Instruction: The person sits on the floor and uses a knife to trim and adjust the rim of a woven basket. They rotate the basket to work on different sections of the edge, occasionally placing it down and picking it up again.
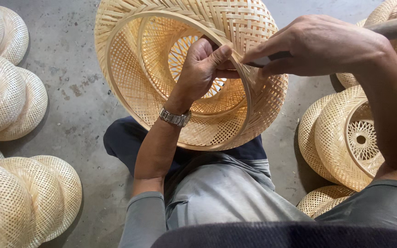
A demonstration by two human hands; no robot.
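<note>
A large woven bamboo basket-like shell point(129, 78) rests tilted on my lap, its open side toward me. My left hand point(203, 66), with a metal wristwatch point(174, 117) on the wrist, reaches inside and grips the inner rim hoop with thumb and fingers. My right hand point(318, 43) comes in from the right and holds a dark knife-like tool point(272, 57) pressed against the same spot on the rim. A wooden handle point(396, 27) runs off behind that hand to the upper right.
Finished woven bamboo shells lie stacked on the concrete floor point(76, 98): several at the left point(12, 96), more at the lower left point(33, 197), and others at the right point(341, 138). My crossed legs in grey trousers point(221, 193) fill the lower middle.
</note>
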